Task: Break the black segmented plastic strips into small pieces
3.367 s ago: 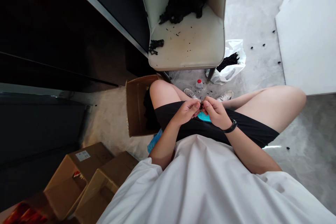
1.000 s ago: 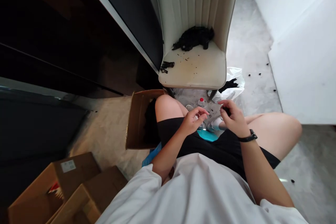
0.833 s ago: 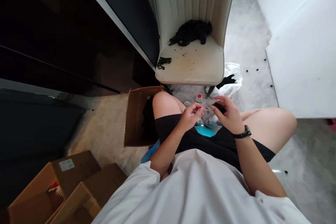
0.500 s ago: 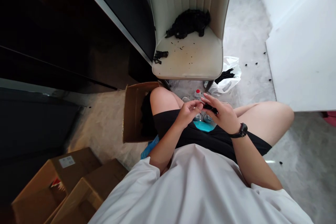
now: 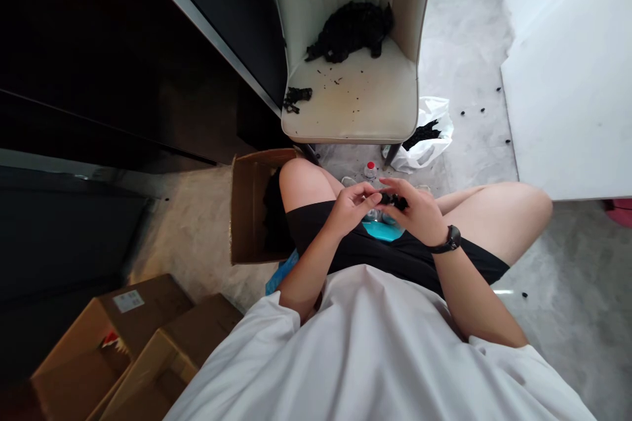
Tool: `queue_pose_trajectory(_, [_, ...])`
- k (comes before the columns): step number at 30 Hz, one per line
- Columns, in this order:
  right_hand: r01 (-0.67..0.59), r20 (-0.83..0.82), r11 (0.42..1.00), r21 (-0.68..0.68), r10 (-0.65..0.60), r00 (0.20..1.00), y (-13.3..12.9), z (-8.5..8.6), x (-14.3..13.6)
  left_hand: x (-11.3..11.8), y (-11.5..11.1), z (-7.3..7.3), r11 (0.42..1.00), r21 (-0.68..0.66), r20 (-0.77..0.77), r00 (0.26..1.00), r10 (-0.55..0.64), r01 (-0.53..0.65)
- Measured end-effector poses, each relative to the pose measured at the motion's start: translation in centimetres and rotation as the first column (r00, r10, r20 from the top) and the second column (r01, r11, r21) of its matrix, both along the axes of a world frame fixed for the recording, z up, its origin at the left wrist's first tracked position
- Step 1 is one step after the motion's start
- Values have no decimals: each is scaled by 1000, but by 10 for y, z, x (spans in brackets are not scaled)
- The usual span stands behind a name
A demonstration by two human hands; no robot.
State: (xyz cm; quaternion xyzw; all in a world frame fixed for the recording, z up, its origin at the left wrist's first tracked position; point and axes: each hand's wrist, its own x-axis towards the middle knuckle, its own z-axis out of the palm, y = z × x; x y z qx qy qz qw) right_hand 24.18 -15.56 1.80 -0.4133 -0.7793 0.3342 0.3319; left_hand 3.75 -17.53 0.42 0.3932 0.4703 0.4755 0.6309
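Note:
Above my lap, both hands meet at a small black piece [image 5: 394,200] whose exact kind I cannot make out. My left hand [image 5: 349,209] pinches its left end between thumb and fingertips. Around its other end are the fingers of my right hand [image 5: 421,212], with the index finger stretched along the top. Below the hands, a turquoise item [image 5: 382,231] and parts of clear bottles show between my legs. Just beyond stands a clear bottle with a red cap [image 5: 370,170].
A cream chair [image 5: 385,102] ahead bears a black crumpled heap [image 5: 350,33], a smaller black clump [image 5: 298,97] and crumbs. By its leg lies a white plastic bag [image 5: 437,148] with black pieces. Cardboard boxes [image 5: 247,210] stand left; black bits dot the floor.
The view has shifted slightly, so the chair sits a little higher. Both hands stay on the black piece, with the right fingers moved slightly and more of the piece showing.

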Motion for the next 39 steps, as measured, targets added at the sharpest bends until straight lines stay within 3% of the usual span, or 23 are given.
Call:
queue_pose_trajectory(10, [-61,-188,985,-165,29,982,0,6,1,-9,7,1,977,210,-31,999,-30,36])
queue_pose_trajectory(16, [-196,-283,945,-262,119,952,0,6,-3,-9,1,6,972,175,-136,981,-137,160])
queue_pose_trajectory(20, [-201,-275,934,-295,118,954,1,8,-6,-9,-4,5,964,181,-182,970,-162,195])
queue_pose_trajectory(30, [-123,-216,976,-181,82,973,-3,1,-19,-5,-6,2,963,205,-320,941,-106,178])
queue_pose_trajectory(33, [-83,-211,980,-178,45,976,-5,-3,-21,-4,-5,1,976,151,-258,959,-116,158])
queue_pose_trajectory(36, [-48,-209,983,-175,11,978,-6,-4,-22,-3,-5,0,978,46,-129,972,-194,201])
queue_pose_trajectory(39, [-25,-239,983,-180,-19,971,-8,-5,-25,-3,-5,-3,972,22,-20,972,-233,233])
